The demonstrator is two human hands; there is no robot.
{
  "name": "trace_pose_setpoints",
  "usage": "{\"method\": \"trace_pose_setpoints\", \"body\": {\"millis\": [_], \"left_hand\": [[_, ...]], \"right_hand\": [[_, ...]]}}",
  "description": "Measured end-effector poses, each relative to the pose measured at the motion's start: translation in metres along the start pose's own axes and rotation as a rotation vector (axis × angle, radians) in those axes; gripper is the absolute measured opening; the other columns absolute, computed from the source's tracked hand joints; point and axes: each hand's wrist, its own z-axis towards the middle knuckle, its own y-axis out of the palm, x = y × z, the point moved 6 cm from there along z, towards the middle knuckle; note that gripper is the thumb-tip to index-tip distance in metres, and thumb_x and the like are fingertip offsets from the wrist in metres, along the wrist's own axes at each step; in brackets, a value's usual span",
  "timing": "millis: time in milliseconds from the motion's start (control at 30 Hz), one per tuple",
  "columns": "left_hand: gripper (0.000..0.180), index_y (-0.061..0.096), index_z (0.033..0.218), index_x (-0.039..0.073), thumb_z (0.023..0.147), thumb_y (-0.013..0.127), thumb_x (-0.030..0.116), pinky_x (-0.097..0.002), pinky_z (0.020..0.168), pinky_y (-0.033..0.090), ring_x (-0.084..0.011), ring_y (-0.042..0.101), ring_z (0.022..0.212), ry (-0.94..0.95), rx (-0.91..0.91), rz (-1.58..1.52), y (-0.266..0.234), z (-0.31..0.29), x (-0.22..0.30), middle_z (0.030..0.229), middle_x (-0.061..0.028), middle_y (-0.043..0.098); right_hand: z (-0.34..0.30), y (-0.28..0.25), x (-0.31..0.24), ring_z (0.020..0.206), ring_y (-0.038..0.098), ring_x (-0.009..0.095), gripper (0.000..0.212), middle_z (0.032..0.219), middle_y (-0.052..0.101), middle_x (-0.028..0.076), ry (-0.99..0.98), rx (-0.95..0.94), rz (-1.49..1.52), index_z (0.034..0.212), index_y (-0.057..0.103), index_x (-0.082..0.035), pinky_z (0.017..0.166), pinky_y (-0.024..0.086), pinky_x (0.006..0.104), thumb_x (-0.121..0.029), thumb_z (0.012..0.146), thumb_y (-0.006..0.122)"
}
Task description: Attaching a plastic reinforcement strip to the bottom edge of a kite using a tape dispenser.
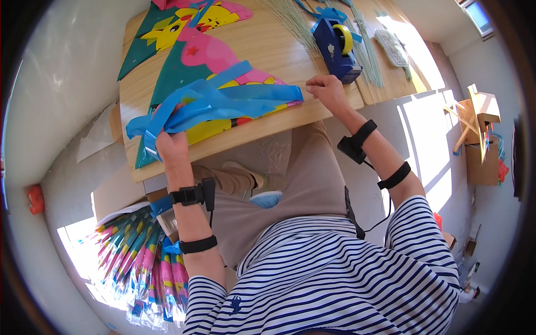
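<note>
The left hand (pixel 173 145) gripped the blue ribbons (pixel 223 111), which stretched rightward over the surface (pixel 265 47); the right hand (pixel 328 90), curled closed, was just beyond their end.

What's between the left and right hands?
Head view: blue strips, lying over a printed sheet, fill most of the stretch from left hand to right hand.

Glossy, plastic-looking blue ribbons (pixel 207 115) and smooth, grained wood tabletop (pixel 273 51)
</note>
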Motion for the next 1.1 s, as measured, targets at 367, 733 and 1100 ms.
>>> {"method": "trace_pose_setpoints", "body": {"millis": [367,733,1100], "left_hand": [[0.023,0.067,0.114,-0.003,0.101,0.063,0.016,-0.058,0.107,0.051,-0.0386,0.07,0.101,-0.017,0.024,0.029,0.002,-0.006,0.003,0.106,-0.0191,0.071],[0.03,0.064,0.12,-0.004,0.105,0.06,0.022,-0.0619,0.111,0.048,-0.0391,0.066,0.11,-0.034,0.134,-0.025,-0.005,-0.007,-0.002,0.112,-0.018,0.067],[0.021,0.059,0.114,0.001,0.107,0.058,0.021,-0.0602,0.107,0.05,-0.0305,0.066,0.094,-0.127,0.098,-0.076,-0.02,-0.006,0.006,0.088,-0.0126,0.065]], "right_hand": [[0.038,0.035,-0.016,0.11,0.055,0.024,0.036,0.113,0.055,0.011,-0.195,-0.549,-0.23,0.121,0.075,-0.012,0.096,0.045,0.0325,-0.018,0.085,0.079],[0.058,0.045,-0.002,0.093,0.061,0.029,0.021,0.093,0.059,0.013,-0.187,-0.619,-0.291,0.087,0.072,-0.001,0.081,0.048,0.0391,-0.015,0.077,0.084],[0.039,0.047,-0.008,0.092,0.058,0.032,0.021,0.097,0.056,0.014,-0.441,-0.419,-0.34,0.08,0.066,-0.001,0.081,0.048,0.0401,-0.004,0.068,0.083]]}}
